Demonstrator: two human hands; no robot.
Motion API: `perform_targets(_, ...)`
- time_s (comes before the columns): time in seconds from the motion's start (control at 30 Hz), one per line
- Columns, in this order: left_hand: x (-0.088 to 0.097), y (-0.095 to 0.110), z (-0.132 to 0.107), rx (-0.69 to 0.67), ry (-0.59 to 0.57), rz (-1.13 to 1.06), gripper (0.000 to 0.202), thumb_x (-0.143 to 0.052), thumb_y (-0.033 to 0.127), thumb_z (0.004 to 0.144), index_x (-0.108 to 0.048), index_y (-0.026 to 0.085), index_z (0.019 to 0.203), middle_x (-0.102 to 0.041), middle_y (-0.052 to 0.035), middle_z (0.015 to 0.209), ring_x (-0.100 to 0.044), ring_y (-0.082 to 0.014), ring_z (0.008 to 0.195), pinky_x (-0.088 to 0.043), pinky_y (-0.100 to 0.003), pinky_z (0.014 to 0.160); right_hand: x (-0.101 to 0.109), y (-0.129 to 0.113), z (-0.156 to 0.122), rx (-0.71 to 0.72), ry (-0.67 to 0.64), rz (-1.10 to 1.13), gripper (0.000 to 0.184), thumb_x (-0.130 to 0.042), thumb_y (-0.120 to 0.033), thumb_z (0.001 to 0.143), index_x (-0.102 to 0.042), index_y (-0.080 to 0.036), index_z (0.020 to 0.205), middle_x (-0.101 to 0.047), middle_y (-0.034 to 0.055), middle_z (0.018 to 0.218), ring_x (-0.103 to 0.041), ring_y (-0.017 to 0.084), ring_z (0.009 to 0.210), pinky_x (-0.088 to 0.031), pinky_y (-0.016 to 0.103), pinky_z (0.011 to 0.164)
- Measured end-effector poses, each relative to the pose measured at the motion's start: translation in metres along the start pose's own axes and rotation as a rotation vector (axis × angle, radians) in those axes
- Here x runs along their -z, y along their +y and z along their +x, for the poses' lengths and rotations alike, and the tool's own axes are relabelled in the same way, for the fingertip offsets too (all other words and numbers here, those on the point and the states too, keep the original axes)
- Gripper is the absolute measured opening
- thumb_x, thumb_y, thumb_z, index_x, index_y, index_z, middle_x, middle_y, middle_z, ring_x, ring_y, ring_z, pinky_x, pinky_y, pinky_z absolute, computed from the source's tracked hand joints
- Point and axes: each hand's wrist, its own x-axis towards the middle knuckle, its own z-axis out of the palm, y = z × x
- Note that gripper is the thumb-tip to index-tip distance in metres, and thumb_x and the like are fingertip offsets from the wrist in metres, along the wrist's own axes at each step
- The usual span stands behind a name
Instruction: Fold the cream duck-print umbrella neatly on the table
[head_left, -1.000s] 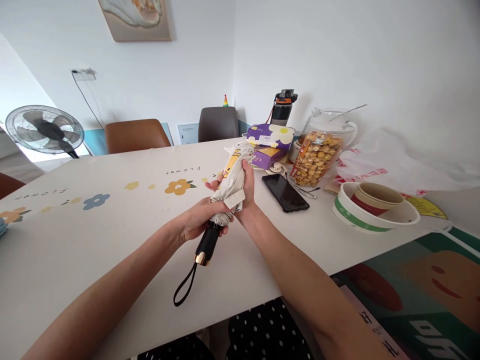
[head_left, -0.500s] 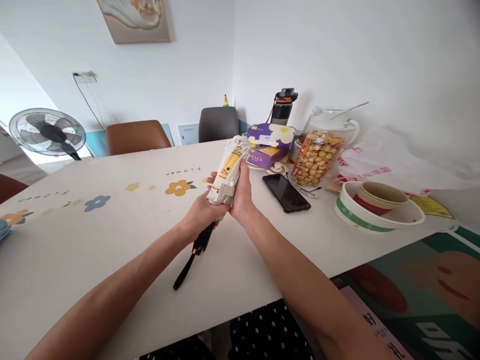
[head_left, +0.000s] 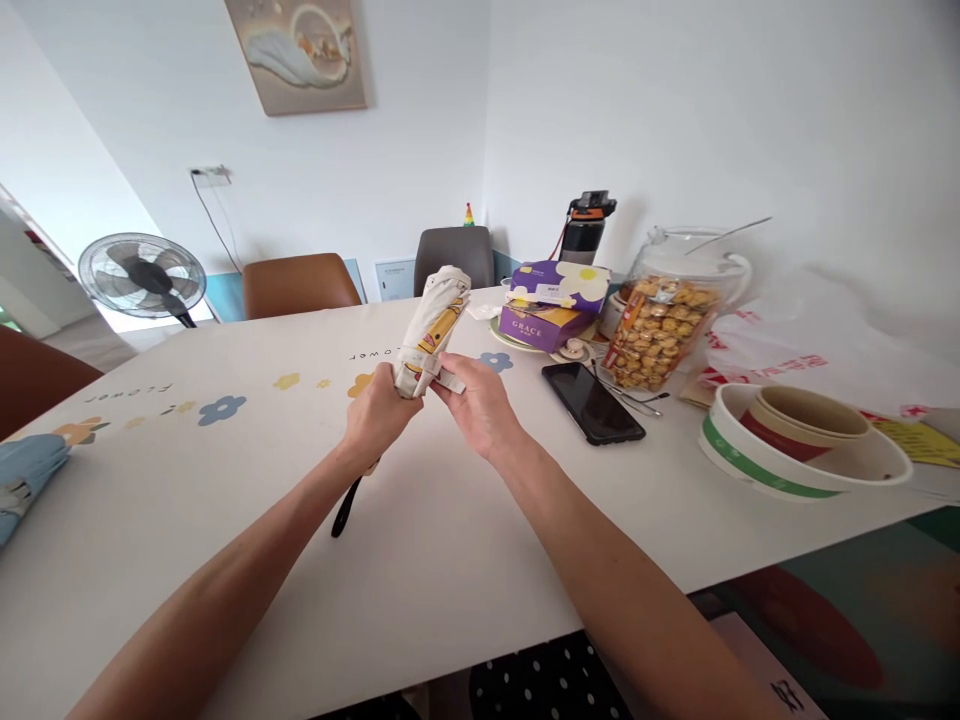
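I have the left hand (head_left: 379, 412) clamped around the lower part of the folded umbrella (head_left: 433, 325), which tilts above the table (head_left: 442, 580); my right hand (head_left: 480, 405) pinches its strap (head_left: 451, 380) between thumb and fingers, near the phone (head_left: 594, 402).

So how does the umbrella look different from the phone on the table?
The umbrella is pale with yellow pictures on its rolled cloth; the phone is black with a dark screen.
The umbrella is held up at a slant, with the left hand around it and the right hand at its band; the phone lies flat on the table, untouched.
Both are longer than they are wide.
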Motion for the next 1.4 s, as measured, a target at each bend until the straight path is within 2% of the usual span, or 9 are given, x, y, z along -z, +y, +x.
perform_targets(0.03,0.001,-0.001,0.001,0.003,0.002,-0.01,0.028,-0.054,0.037,0.07,-0.04,0.023,0.089,-0.061,-0.0001,0.079,-0.055,-0.017,0.064,-0.035,-0.026,0.053,0.001,0.002,0.001,-0.007,0.017,0.011,0.008,-0.066,-0.018,0.066,-0.06,-0.014,0.067,-0.062,0.0035,0.077,-0.06,0.017,0.086,-0.049,0.032,0.084)
perform_targets(0.13,0.002,-0.001,0.003,0.006,0.015,-0.046,0.029,-0.054,0.036,0.07,-0.041,0.023,0.091,-0.061,-0.0005,0.08,-0.055,-0.0168,0.064,-0.035,-0.027,0.054,0.002,0.006,0.003,-0.048,0.14,0.072,0.015,-0.065,-0.002,0.058,-0.056,-0.014,0.06,-0.062,0.0019,0.07,-0.062,0.017,0.082,-0.05,0.031,0.086)
perform_targets(0.23,0.002,-0.002,0.004,0.007,0.03,-0.081,0.03,-0.055,0.035,0.069,-0.043,0.022,0.093,-0.061,-0.0014,0.082,-0.055,-0.0172,0.066,-0.037,-0.027,0.054,0.003,0.007,0.003,-0.07,0.197,0.091,0.019,-0.063,0.003,0.056,-0.055,-0.014,0.058,-0.063,0.0032,0.068,-0.064,0.017,0.079,-0.052,0.031,0.084)
perform_targets(0.37,0.002,-0.004,0.005,-0.002,0.026,-0.105,0.032,-0.056,0.037,0.069,-0.044,0.022,0.096,-0.06,-0.0028,0.086,-0.056,-0.018,0.069,-0.038,-0.027,0.056,0.005,0.002,0.001,-0.122,0.213,-0.045,0.013,-0.065,-0.007,0.064,-0.054,-0.014,0.063,-0.066,0.0058,0.072,-0.066,0.02,0.071,-0.057,0.036,0.066)
perform_targets(0.47,0.004,-0.003,0.005,0.003,0.023,-0.073,0.033,-0.056,0.036,0.069,-0.044,0.023,0.097,-0.061,-0.0028,0.088,-0.057,-0.019,0.072,-0.038,-0.028,0.056,0.008,-0.001,0.002,-0.083,0.268,-0.253,0.008,-0.063,-0.013,0.069,-0.055,-0.015,0.071,-0.067,0.0061,0.072,-0.067,0.019,0.061,-0.055,0.032,0.053)
perform_targets(0.67,0.005,0.0,0.001,-0.036,0.045,0.126,0.043,-0.053,0.033,0.069,-0.039,0.029,0.109,-0.063,-0.0009,0.087,-0.059,-0.0227,0.076,-0.037,-0.029,0.058,0.014,0.003,0.006,0.085,0.234,-0.551,0.002,-0.056,-0.016,0.072,-0.055,-0.016,0.073,-0.067,0.0041,0.071,-0.066,0.016,0.055,-0.053,0.026,0.05)
perform_targets(0.9,0.002,0.0,0.002,-0.037,0.002,0.318,0.033,-0.05,0.032,0.071,-0.04,0.025,0.102,-0.063,-0.0041,0.086,-0.06,-0.0267,0.079,-0.037,-0.032,0.059,0.015,0.007,0.004,0.167,0.176,-0.788,0.004,-0.053,-0.022,0.072,-0.052,-0.019,0.071,-0.062,-0.0009,0.059,-0.061,0.013,0.048,-0.046,0.022,0.045)
perform_targets(1.13,0.008,0.008,-0.004,-0.075,-0.045,0.404,0.028,-0.048,0.027,0.075,-0.041,0.022,0.101,-0.063,-0.0072,0.089,-0.06,-0.0272,0.083,-0.038,-0.033,0.063,0.016,0.009,0.005,0.22,0.076,-0.661,0.003,-0.053,-0.022,0.07,-0.053,-0.019,0.069,-0.06,-0.0032,0.057,-0.056,0.011,0.046,-0.046,0.023,0.048)
perform_targets(1.4,0.011,0.001,0.002,-0.061,-0.097,0.329,0.024,-0.05,0.034,0.072,-0.042,0.024,0.092,-0.063,-0.004,0.08,-0.06,-0.0252,0.073,-0.037,-0.031,0.058,0.016,-0.002,0.006,0.081,-0.06,-0.433,0.016,-0.043,-0.018,0.07,-0.058,-0.016,0.076,-0.063,0.0011,0.06,-0.06,0.014,0.053,-0.049,0.028,0.055)
